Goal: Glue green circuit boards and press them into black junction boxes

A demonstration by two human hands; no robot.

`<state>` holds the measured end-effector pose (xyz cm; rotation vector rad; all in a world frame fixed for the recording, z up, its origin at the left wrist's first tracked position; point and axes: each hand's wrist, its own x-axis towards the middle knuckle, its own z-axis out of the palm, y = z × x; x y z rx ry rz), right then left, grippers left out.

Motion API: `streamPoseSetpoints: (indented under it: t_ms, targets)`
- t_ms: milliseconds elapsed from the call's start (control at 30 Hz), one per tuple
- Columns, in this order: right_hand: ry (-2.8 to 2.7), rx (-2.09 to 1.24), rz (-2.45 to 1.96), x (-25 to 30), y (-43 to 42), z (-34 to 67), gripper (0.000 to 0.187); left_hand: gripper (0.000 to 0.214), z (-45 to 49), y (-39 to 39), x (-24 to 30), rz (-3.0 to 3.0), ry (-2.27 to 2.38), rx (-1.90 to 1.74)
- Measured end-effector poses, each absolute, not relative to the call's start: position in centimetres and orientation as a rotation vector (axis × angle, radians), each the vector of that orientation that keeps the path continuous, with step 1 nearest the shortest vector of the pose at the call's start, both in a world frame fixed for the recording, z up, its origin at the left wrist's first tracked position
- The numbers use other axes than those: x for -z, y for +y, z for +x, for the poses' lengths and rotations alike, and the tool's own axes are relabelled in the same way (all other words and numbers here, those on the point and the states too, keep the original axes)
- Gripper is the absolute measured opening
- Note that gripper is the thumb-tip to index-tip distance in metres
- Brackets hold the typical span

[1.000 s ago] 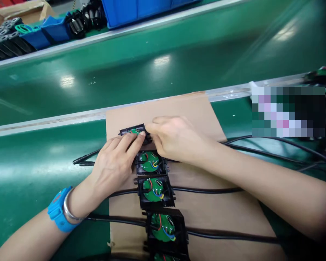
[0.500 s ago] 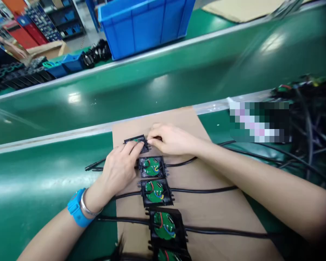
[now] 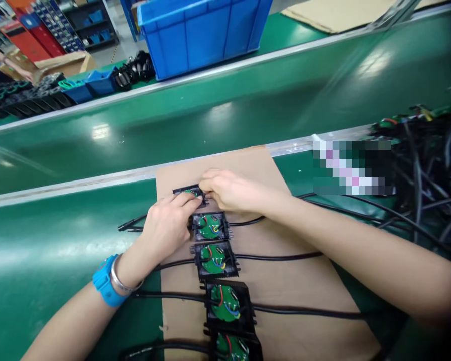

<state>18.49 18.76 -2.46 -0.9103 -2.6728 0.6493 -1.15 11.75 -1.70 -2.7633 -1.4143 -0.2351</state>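
Observation:
Several open black plastic housings [image 3: 215,259], each with a round green circuit board [image 3: 209,225] and coloured wires, lie in a row. Black cables run out of their sides. At the far end, my left hand [image 3: 171,220] grips the last housing [image 3: 178,191], fingers bent over its near side and covering much of it. My right hand [image 3: 227,190] is closed in a pinch at that housing's right edge. Whatever sits between its fingertips is hidden.
A cardboard sheet [image 3: 285,286] lies under the row on the green bench [image 3: 78,225]. Tangled cables [image 3: 428,170] are heaped at right. Beyond a raised rail stand a blue crate [image 3: 206,37], small blue bins [image 3: 101,82] and black parts. Another person's hand [image 3: 22,72] shows at far left.
My right hand has shifted slightly left, its fingertips now against the far housing's right edge. My left hand stays on that housing. The view has moved a little.

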Motion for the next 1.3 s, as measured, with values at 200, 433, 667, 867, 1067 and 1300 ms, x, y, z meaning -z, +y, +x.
streamPoseSetpoints:
  t_ms: [200, 433, 667, 867, 1067, 1300]
  targets:
    - [-2.54, -0.647, -1.02, 2.2, 18.6, 19.0, 0.014, 0.06, -1.1, 11.7, 2.1, -2.691, -1.405, 0.2]
    - [-2.449, -0.712, -1.077, 2.5, 18.6, 18.3, 0.017, 0.059, -0.3, 11.7, 1.5, -2.695, -1.413, -0.073]
    - [-2.483, -0.672, -1.104, 1.9, 18.7, 18.8, 0.018, 0.056, -1.2, 12.0, 0.7, -2.86, -1.549, 0.189]
    - [-2.463, -0.479, -1.164, -0.8, 16.7, 18.0, 0.03, 0.021, -5.1, 13.7, 0.0, -2.707, -1.889, 0.684]
    - [-2.704, -0.199, -1.167, -0.6, 12.9, 12.6, 0.033, 0.011, -6.1, 14.3, 1.5, -2.751, -1.95, 0.652]
    - [-2.709, -0.21, -1.304, -0.4, 13.6, 10.9, 0.038, 0.01, -6.6, 15.2, 2.2, -2.824, -1.871, 0.583]
